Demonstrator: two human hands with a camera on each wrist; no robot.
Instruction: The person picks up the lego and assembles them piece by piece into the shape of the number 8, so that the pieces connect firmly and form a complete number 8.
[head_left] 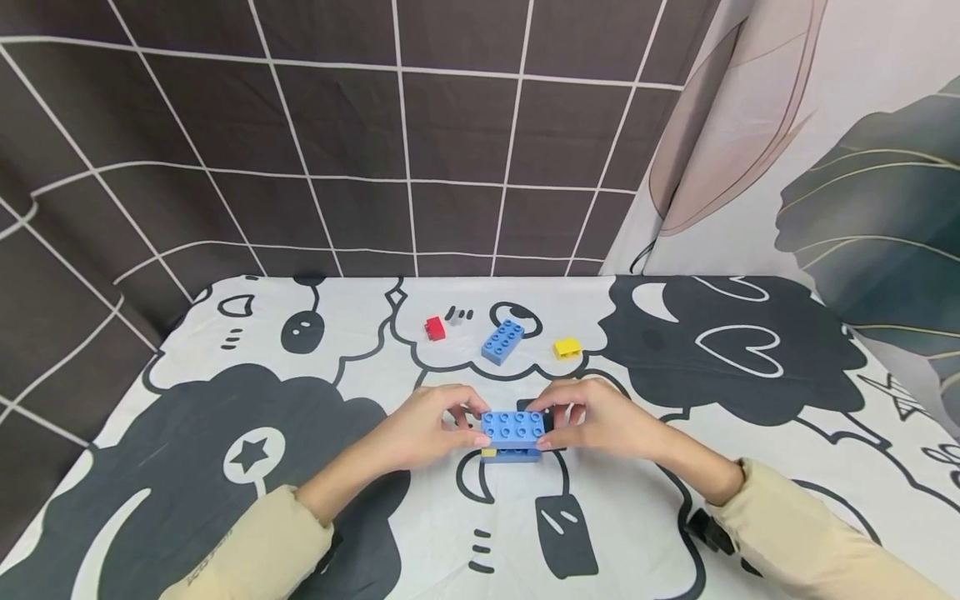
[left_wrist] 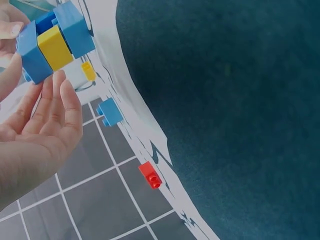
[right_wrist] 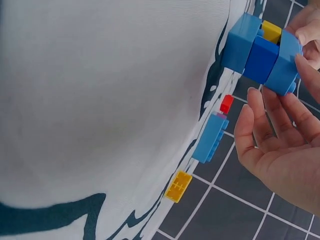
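A block stack [head_left: 513,427] stands on the cloth between the two hands. Its top is a light blue brick [right_wrist: 284,62]; a yellow brick [left_wrist: 55,48] and a darker blue brick [right_wrist: 261,60] sit side by side in the middle layer, over another light blue brick [left_wrist: 74,29]. The left hand [head_left: 429,427] pinches the top brick's left end with thumb and fingers. At its right end the right hand [head_left: 600,418] pinches the same brick. In both wrist views the other fingers are loosely bent beside the stack.
Behind the stack lie a red brick [head_left: 434,328], a light blue brick [head_left: 502,342] and a yellow brick [head_left: 567,348], spaced apart on the patterned cloth [head_left: 360,333]. A dark gridded curtain [head_left: 337,125] hangs behind the cloth's far edge.
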